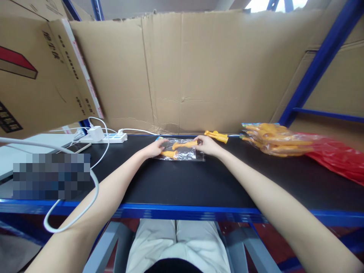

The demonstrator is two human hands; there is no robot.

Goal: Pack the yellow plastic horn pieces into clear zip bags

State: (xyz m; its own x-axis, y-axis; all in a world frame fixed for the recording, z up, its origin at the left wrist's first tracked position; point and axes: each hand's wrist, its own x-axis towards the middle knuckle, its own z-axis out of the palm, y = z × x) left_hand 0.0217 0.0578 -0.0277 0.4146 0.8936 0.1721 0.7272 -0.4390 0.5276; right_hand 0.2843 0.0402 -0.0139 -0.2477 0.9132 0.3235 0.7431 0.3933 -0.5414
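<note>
A clear plastic bag (186, 154) lies flat on the black table in front of me, with a coloured label at its left end. My left hand (155, 148) grips that end, the thumb and fingers closed on the film. One orange-yellow plastic piece (170, 154) shows near the left hand. A longer orange-yellow plastic piece (183, 145) reaches across to my right hand (208, 145), whose fingertips pinch its right end. Whether that piece is fully inside the bag I cannot tell. Just behind the right hand lies a loose orange-yellow plastic piece (217, 136).
To the right, bagged orange-yellow pieces (273, 140) are stacked beside a red plastic bag (338, 155). A power strip (113, 137) with white cables stands at the back left, near a pale laptop-like slab (34, 148). Cardboard (213, 72) walls the back; a white cable (95, 185) hangs over the left forearm.
</note>
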